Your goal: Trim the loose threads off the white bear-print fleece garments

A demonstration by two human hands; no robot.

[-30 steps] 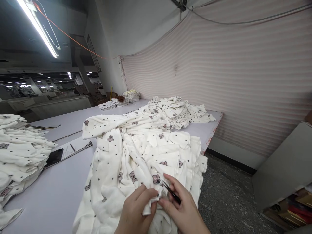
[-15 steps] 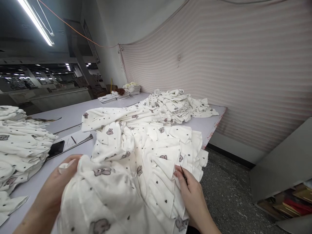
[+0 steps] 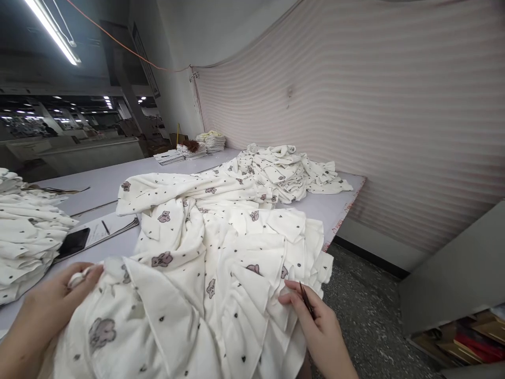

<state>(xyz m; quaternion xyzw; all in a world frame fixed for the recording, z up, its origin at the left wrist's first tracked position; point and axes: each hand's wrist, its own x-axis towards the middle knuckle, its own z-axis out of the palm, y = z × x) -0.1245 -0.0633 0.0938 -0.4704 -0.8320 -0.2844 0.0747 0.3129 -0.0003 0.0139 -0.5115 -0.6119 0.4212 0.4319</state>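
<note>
A white garment [image 3: 205, 273] printed with small hearts and grey bears lies bunched on the table in front of me. My left hand [image 3: 51, 302] is closed on a fold of it at the lower left, pulling the cloth out sideways. My right hand [image 3: 319, 326] pinches the garment's right edge and also holds a thin dark tool [image 3: 306, 300], probably a thread snipper, between its fingers.
A stack of the same garments [image 3: 27, 237] sits at the left, beside a black phone [image 3: 73, 242] and papers with a pen [image 3: 106, 227]. More garments [image 3: 292, 171] are heaped at the table's far end. The table edge [image 3: 339, 223] drops to a grey floor at right.
A second ago both hands were together at the cloth's near edge. My left hand has swept left, drawing the garment open; my right hand stayed at the right edge.
</note>
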